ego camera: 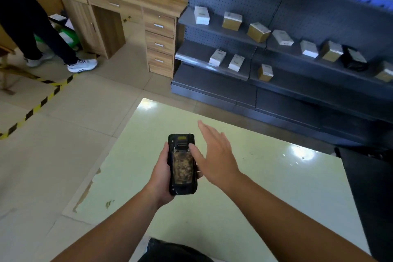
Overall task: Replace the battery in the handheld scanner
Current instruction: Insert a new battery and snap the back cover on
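Note:
A black handheld scanner (pixel 182 164) is held back side up above the pale green table (pixel 265 176). Its back shows a mottled brown-yellow panel in the battery bay and a yellow label near the top end. My left hand (pixel 159 176) is shut on the scanner, wrapping it from the left and underneath. My right hand (pixel 214 153) is beside it on the right, fingers spread and flat, thumb tip resting on the scanner's upper right back. It holds nothing.
Dark metal shelving (pixel 276 53) with several small white and brown boxes stands beyond the table. A wooden desk with drawers (pixel 131 17) is at the back left. A person's legs (pixel 42 27) stand at far left near yellow-black floor tape (pixel 42 102).

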The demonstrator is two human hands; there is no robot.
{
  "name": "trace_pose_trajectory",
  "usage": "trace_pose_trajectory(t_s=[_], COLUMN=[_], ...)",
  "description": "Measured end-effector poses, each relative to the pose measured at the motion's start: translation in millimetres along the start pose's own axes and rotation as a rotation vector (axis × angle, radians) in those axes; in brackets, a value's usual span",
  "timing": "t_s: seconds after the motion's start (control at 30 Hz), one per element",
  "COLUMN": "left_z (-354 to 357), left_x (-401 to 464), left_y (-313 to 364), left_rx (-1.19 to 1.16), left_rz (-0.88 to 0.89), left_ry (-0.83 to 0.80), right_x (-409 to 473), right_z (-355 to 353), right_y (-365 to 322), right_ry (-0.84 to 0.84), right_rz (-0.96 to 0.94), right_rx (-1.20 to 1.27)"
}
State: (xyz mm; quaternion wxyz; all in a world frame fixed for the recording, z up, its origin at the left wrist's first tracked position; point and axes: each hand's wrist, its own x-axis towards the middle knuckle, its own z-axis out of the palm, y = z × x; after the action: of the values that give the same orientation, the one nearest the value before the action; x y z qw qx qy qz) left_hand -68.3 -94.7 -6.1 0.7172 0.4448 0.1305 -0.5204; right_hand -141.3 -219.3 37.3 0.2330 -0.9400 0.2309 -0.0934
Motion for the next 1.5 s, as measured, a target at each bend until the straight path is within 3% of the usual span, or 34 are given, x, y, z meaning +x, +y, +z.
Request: trace_pose_trajectory(t_s=[0.1, 0.23, 0.4, 0.5, 0.57, 0.87, 1.5], left_z=[4, 12, 20, 28, 34, 54, 70], left_x=[-1, -5, -14, -21, -24, -33, -34], left_y=[4, 3, 3, 5, 3, -6, -19], left_rx=[0.057, 0.105, 0.109, 0.148, 0.195, 0.436, 0.575], left_rz=[0.022, 0.126, 0.185, 0.187, 0.196, 0.356, 0.526], left_ry=[-0.011, 0.035, 0.013, -0.022, -0.021, 0.151, 0.220], right_x=[1, -8, -18, -18, -19, -30, -34], right_z=[1, 8, 22, 18, 14, 10, 10], right_y=[-3, -8, -19, -23, -24, -24, -18], right_ry=[-0.091, -0.055, 0.021, 0.164, 0.262, 0.395, 0.526], right_rz=[-0.011, 0.071, 0.367, 0.501, 0.536, 0.545, 0.606], right_rx=[-0.094, -0.081, 0.440, 0.788, 0.886, 0.880, 0.912])
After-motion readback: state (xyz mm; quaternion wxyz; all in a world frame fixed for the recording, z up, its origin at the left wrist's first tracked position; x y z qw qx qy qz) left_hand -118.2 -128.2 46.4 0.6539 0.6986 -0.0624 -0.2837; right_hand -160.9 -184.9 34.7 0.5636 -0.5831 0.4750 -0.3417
